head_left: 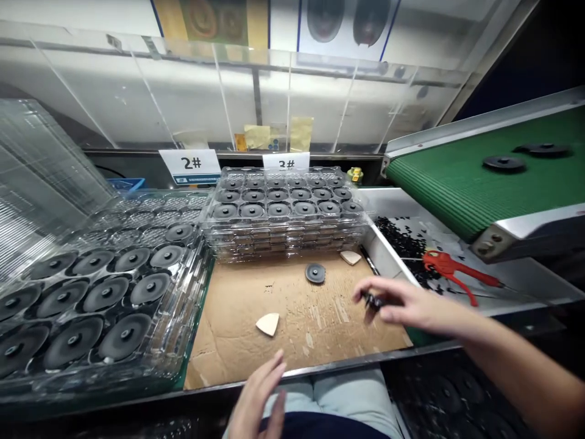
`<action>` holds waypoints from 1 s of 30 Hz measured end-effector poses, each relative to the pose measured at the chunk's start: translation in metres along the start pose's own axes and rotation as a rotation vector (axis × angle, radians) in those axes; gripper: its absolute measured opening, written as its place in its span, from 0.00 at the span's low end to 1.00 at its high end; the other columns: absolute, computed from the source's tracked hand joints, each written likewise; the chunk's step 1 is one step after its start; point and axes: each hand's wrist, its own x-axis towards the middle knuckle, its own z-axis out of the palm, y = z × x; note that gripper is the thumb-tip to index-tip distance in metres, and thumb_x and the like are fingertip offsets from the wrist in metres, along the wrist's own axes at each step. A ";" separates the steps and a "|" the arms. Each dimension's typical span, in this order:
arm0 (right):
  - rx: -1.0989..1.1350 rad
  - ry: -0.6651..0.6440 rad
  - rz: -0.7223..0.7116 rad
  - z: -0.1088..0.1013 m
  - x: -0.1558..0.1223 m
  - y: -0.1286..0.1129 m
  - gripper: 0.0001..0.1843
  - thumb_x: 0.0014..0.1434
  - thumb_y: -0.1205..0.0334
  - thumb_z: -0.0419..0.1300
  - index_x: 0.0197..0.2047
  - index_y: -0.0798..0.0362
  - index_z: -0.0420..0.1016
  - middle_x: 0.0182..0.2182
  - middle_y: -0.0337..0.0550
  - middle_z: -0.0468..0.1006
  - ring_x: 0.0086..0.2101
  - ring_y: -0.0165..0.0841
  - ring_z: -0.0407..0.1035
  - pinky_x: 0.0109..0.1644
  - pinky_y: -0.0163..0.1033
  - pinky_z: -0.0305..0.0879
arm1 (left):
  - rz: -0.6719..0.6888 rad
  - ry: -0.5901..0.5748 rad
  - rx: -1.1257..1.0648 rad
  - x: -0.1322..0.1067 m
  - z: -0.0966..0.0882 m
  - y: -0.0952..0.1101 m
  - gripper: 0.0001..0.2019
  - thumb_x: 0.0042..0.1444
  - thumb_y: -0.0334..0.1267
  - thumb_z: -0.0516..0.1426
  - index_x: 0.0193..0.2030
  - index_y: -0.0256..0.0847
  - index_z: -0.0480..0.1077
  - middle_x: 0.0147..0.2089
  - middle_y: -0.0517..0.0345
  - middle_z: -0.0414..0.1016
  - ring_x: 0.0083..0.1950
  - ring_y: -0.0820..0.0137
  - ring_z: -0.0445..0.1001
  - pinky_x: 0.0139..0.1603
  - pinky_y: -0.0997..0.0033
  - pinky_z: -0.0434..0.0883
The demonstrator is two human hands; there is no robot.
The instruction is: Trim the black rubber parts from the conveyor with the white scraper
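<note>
My right hand (402, 303) hovers over the right part of the cardboard sheet (228, 305), fingers curled around a small black part (372, 300) whose exact shape is partly hidden. Low in the view, my left hand (258, 399) is empty near the sheet's front edge, with its fingers stretched out and apart. A dark round disc (315, 273) with a raised centre lies on the cardboard. One cream rounded-triangle piece (269, 324) rests nearer my left hand; another cream piece (350, 257) is farther back, beyond my right hand.
Clear plastic trays (123, 286) of black discs fill the left side; another stack (283, 213) stands behind the cardboard. On the right, a white tray (379, 235) holds small black pieces and a red air gun (457, 268). Above it, a green conveyor (448, 183) carries black discs.
</note>
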 end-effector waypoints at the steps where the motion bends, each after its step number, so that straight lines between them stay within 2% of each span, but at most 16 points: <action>1: 0.125 -0.075 -0.026 0.024 -0.005 -0.003 0.41 0.50 0.25 0.44 0.47 0.51 0.71 0.41 0.45 0.76 0.32 0.36 0.75 0.37 0.41 0.70 | 0.101 -0.017 -0.022 0.010 0.007 0.004 0.19 0.58 0.33 0.54 0.57 0.44 0.64 0.49 0.47 0.78 0.51 0.66 0.76 0.51 0.69 0.74; 2: 0.422 -0.152 -0.004 0.048 -0.008 -0.004 0.41 0.48 0.25 0.49 0.47 0.52 0.70 0.42 0.47 0.75 0.34 0.38 0.75 0.39 0.42 0.70 | 0.224 -0.024 -0.034 0.019 0.014 0.008 0.20 0.58 0.36 0.54 0.58 0.40 0.62 0.48 0.45 0.79 0.53 0.65 0.75 0.53 0.67 0.73; 4: 0.770 -0.142 0.040 0.092 -0.007 -0.005 0.40 0.45 0.26 0.55 0.45 0.53 0.69 0.40 0.48 0.74 0.36 0.41 0.74 0.40 0.44 0.69 | 0.424 -0.016 -0.018 0.032 0.024 0.013 0.21 0.59 0.42 0.54 0.57 0.37 0.62 0.46 0.44 0.79 0.59 0.62 0.70 0.59 0.61 0.68; 6: 0.900 -0.074 0.076 0.127 -0.001 -0.007 0.39 0.46 0.25 0.53 0.45 0.53 0.68 0.38 0.47 0.73 0.40 0.42 0.71 0.43 0.45 0.67 | 0.511 -0.060 0.021 0.039 0.028 0.012 0.17 0.60 0.39 0.53 0.55 0.40 0.64 0.46 0.49 0.80 0.62 0.63 0.67 0.61 0.59 0.65; 9: 0.926 -0.007 0.123 0.157 0.013 -0.014 0.36 0.54 0.27 0.43 0.45 0.51 0.66 0.39 0.47 0.72 0.43 0.41 0.68 0.50 0.46 0.63 | 0.468 -0.132 0.066 0.039 0.024 0.002 0.16 0.60 0.31 0.51 0.55 0.41 0.65 0.47 0.49 0.79 0.60 0.66 0.68 0.57 0.64 0.67; 12: 0.927 -0.011 0.153 0.168 0.031 -0.024 0.30 0.58 0.33 0.46 0.42 0.51 0.68 0.38 0.46 0.72 0.44 0.40 0.67 0.52 0.47 0.61 | 0.372 -0.166 0.040 0.034 0.013 -0.014 0.22 0.60 0.29 0.51 0.61 0.37 0.59 0.49 0.45 0.78 0.58 0.66 0.69 0.54 0.63 0.70; 15: 0.944 -0.066 0.151 0.170 0.050 -0.032 0.28 0.56 0.34 0.50 0.41 0.51 0.70 0.38 0.45 0.73 0.45 0.41 0.67 0.53 0.47 0.60 | 0.223 -0.212 -0.039 0.030 0.002 -0.024 0.30 0.57 0.26 0.52 0.66 0.39 0.49 0.54 0.44 0.74 0.59 0.64 0.67 0.53 0.62 0.71; 18: 0.995 -0.189 0.136 0.171 0.065 -0.041 0.27 0.55 0.36 0.54 0.41 0.52 0.72 0.37 0.45 0.73 0.43 0.40 0.68 0.51 0.46 0.63 | 0.003 -0.173 -0.107 0.027 -0.008 -0.028 0.35 0.55 0.26 0.54 0.68 0.45 0.46 0.55 0.47 0.72 0.57 0.66 0.68 0.53 0.65 0.72; 21: 1.061 -0.331 0.145 0.172 0.074 -0.051 0.30 0.53 0.37 0.58 0.48 0.53 0.70 0.39 0.45 0.74 0.41 0.39 0.70 0.43 0.43 0.68 | -0.175 -0.122 -0.145 0.023 -0.017 -0.032 0.37 0.55 0.31 0.58 0.68 0.44 0.44 0.53 0.47 0.72 0.55 0.66 0.69 0.52 0.69 0.73; 23: 1.094 -0.381 0.150 0.174 0.078 -0.057 0.33 0.51 0.38 0.61 0.51 0.53 0.68 0.40 0.45 0.73 0.42 0.39 0.70 0.43 0.43 0.67 | -0.247 -0.125 -0.160 0.020 -0.022 -0.035 0.38 0.55 0.34 0.58 0.68 0.44 0.43 0.54 0.47 0.72 0.56 0.66 0.70 0.53 0.68 0.72; 27: 1.123 -0.420 0.139 0.179 0.084 -0.062 0.32 0.47 0.41 0.65 0.49 0.54 0.69 0.41 0.44 0.72 0.42 0.37 0.68 0.48 0.44 0.65 | -0.339 -0.117 -0.190 0.016 -0.029 -0.042 0.37 0.56 0.41 0.58 0.68 0.46 0.42 0.55 0.47 0.72 0.57 0.65 0.71 0.56 0.66 0.71; 30: 1.130 -0.434 0.144 0.185 0.087 -0.063 0.33 0.47 0.43 0.66 0.51 0.52 0.67 0.42 0.44 0.71 0.42 0.36 0.68 0.48 0.44 0.66 | -0.367 -0.117 -0.193 0.016 -0.034 -0.045 0.37 0.56 0.40 0.58 0.68 0.47 0.43 0.56 0.49 0.72 0.58 0.66 0.70 0.56 0.66 0.71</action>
